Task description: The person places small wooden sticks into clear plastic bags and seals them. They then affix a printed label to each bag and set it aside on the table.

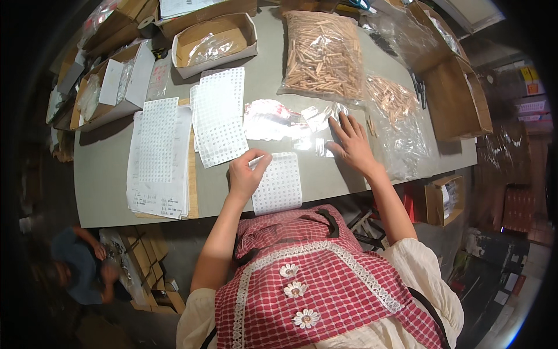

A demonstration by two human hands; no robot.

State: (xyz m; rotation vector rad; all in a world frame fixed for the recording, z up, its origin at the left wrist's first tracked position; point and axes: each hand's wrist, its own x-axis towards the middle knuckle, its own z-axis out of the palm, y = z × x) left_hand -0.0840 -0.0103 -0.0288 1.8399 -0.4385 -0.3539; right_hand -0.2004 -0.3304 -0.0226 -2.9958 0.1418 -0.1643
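My left hand [248,173] pinches the upper left edge of a white sheet of small printed labels [278,185], which hangs over the table's front edge. My right hand [353,145] lies palm down, fingers stretched out, with its fingertips on small clear plastic bags [317,118]. Beside them, to the left, lies a shiny pile of clear bags [270,119]. A few small wooden pins [372,127] rest just right of my fingers. Farther back stands a large clear bag full of wooden pins [323,55]. An opened plastic bag [395,104] with more pins lies to the right.
More label sheets [220,116] lie left of centre, near a paper stack [157,195] on a board. An open white carton [214,43] holds clear bags. Cardboard boxes [450,96] line the right edge; pens [418,90] lie beside them. Another person [81,264] sits at lower left.
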